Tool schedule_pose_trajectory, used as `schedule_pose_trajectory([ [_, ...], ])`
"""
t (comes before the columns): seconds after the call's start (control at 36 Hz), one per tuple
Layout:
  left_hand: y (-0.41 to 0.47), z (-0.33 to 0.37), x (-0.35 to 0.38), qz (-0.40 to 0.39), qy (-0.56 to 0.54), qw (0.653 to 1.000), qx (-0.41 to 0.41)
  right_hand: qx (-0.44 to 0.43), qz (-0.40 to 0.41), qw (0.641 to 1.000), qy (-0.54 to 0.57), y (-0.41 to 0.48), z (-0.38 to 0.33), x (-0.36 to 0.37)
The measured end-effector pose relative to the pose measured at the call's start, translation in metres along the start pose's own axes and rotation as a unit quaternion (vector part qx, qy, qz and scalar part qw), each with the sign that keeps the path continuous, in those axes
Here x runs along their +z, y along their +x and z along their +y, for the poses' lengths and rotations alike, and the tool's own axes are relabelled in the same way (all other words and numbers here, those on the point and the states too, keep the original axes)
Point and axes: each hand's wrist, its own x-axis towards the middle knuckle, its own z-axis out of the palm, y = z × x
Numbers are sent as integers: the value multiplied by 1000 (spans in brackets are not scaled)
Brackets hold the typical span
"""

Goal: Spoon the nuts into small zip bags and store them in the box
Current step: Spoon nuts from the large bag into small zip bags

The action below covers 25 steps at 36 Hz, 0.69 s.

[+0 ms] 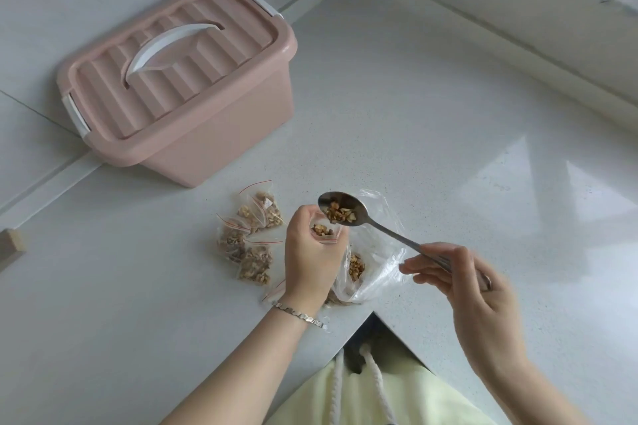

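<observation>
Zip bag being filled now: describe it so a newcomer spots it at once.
Start at the pink box at the counter's back left; in front of it lies a cluster of filled bags. Just right of them, the left hand grips one zip bag with its mouth open under the loaded spoon, the only small bag held rather than lying flat.

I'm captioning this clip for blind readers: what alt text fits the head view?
The right hand holds a spoon of walnut pieces over a small zip bag held in the left hand. Filled zip bags lie on the white counter beside a larger clear bag; a closed pink box stands behind.
</observation>
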Motion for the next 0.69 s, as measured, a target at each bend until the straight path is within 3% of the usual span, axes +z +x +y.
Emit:
schedule_pose_trajectory([
  [0.19,2,3,5,3,-1,999,38,-150,-48,964,-213,-6,0,0],
  [0.31,1,4,1,6,1,998,60,-194,-33,952,-233,-7,2,-3],
  [0.47,-4,3,-17,47,-59,994,-79,-142,12,969,-203,-4,6,-4],
  [0.69,2,-48,-69,110,142,971,-157,-88,-10,959,-270,0,15,-9],
])
